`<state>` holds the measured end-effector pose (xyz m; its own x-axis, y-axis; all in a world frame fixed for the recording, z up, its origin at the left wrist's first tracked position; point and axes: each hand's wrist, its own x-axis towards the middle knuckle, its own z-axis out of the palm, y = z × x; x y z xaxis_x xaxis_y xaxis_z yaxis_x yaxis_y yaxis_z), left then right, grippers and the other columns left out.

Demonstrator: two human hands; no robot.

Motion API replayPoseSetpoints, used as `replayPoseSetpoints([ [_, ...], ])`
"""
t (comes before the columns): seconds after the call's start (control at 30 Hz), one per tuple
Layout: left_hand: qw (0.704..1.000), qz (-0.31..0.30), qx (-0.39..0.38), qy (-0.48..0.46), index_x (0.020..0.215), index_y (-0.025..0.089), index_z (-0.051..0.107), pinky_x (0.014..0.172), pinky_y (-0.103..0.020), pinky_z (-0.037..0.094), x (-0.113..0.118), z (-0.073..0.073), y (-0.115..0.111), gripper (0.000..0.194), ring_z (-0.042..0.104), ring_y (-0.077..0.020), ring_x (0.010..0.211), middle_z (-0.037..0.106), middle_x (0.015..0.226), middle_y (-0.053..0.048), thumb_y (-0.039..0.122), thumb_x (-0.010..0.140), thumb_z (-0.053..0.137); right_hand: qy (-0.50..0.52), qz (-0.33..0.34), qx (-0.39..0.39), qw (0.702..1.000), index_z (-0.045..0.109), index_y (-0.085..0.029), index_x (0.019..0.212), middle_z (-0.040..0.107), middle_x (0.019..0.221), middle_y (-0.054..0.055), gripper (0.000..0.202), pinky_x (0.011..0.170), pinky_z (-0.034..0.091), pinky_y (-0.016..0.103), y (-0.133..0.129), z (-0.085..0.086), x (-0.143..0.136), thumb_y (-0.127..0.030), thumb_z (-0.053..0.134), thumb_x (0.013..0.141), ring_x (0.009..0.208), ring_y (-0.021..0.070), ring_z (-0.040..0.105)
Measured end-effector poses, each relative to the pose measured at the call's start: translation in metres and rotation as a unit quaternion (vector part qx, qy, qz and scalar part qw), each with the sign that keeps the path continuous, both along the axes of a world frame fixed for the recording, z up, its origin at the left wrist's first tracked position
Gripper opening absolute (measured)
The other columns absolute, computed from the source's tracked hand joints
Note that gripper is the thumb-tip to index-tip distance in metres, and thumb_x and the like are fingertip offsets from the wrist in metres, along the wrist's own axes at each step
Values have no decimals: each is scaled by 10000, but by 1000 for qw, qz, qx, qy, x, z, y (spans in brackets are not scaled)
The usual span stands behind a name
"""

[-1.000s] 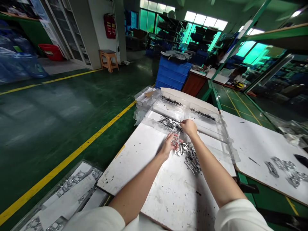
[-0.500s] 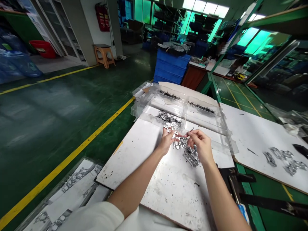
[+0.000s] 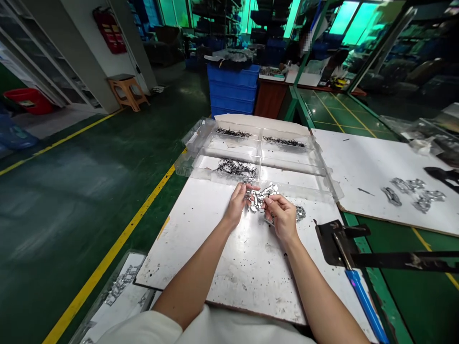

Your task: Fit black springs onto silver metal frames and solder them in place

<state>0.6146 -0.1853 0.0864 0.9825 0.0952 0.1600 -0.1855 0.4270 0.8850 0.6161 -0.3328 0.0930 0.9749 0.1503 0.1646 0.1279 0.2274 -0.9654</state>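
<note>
Silver, flat, openwork metal piece (image 3: 264,193): between our left fingers (image 3: 240,192) and right fingers (image 3: 277,204), both apparently pinching it. We judge the step two-handed working; the next move calls for steady left support.

This is a factory workshop. The green floor (image 3: 107,191) carries painted yellow lines (image 3: 124,239), blue crates (image 3: 233,79) stand stacked, and loaded shelves (image 3: 224,28) fill the back. A white work board (image 3: 247,272) bears a pile of metal parts (image 3: 301,213) and a clear tray (image 3: 260,155) with black pieces (image 3: 234,167) in separate compartments.
</note>
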Motion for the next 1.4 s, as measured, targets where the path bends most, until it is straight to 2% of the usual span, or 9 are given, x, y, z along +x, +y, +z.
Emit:
replayPoseSetpoints([
  [0.13, 986, 45, 149, -60, 1024, 228, 402, 770, -276, 450, -3, -5, -3, 295, 567, -138, 823, 638, 1010, -40, 477, 951, 540, -41, -29, 0, 999, 663, -216, 804, 618, 778, 6, 267, 446, 364, 272, 1, 2, -2, -467, 747, 777, 511, 110, 476],
  [0.27, 971, 41, 214, -102, 1187, 236, 375, 838, -304, 454, -8, -6, -7, 376, 560, -163, 899, 551, 967, -26, 426, 939, 583, -67, -24, 20, 997, 683, -218, 795, 618, 963, 27, 231, 479, 426, 281, 3, 3, -2, -442, 740, 788, 566, 104, 511],
  [0.43, 975, 22, 210, -62, 1366, 228, 427, 713, -264, 447, -7, -1, -7, 650, 520, -156, 777, 496, 852, -5, 418, 826, 736, -50, -25, -7, 998, 672, -211, 792, 608, 833, 9, 249, 505, 431, 270, 2, 4, -3, -454, 728, 797, 566, 109, 501],
  [0.6, 987, 25, 160, -15, 1236, 207, 536, 665, -232, 443, -3, -3, -8, 583, 531, -136, 739, 516, 796, 13, 399, 756, 804, -34, -44, -49, 997, 666, -207, 836, 597, 660, -16, 300, 507, 415, 261, -2, 2, -1, -501, 714, 801, 530, 123, 498],
  [0.7, 991, 29, 134, -3, 1180, 213, 530, 706, -238, 483, 0, -6, -8, 533, 589, -141, 802, 595, 899, -11, 385, 757, 803, -26, -50, -81, 995, 672, -205, 861, 585, 606, -27, 316, 504, 406, 261, -5, -1, 1, -518, 693, 818, 501, 127, 491],
  [0.83, 991, 36, 127, -1, 1158, 206, 536, 748, -255, 520, -1, -4, -8, 488, 640, -157, 863, 658, 954, -37, 364, 772, 789, -45, -58, -105, 992, 683, -206, 881, 602, 637, -21, 297, 537, 420, 266, -7, -4, 4, -500, 675, 839, 539, 136, 523],
  [0.97, 985, 50, 164, -5, 1172, 183, 599, 759, -269, 540, -3, -1, -9, 478, 660, -192, 931, 678, 959, -63, 348, 768, 792, -70, -59, -141, 986, 704, -207, 902, 663, 754, 10, 272, 583, 448, 281, -8, -6, 4, -471, 654, 860, 599, 149, 555],
  [1.23, 972, 43, 231, -20, 1064, 162, 643, 571, -222, 453, -5, -3, -10, 354, 578, -120, 676, 672, 906, -49, 416, 832, 724, -129, -100, -203, 965, 731, -215, 899, 695, 820, 32, 216, 622, 479, 297, -9, -8, 3, -401, 621, 897, 656, 162, 589],
  [1.4, 969, 30, 243, -36, 1080, 162, 631, 601, -222, 452, -6, -3, -9, 351, 572, -120, 693, 665, 903, -46, 430, 862, 693, -146, -100, -208, 962, 739, -200, 875, 697, 817, 45, 221, 613, 478, 297, -10, -5, 4, -394, 633, 891, 657, 161, 591],
])
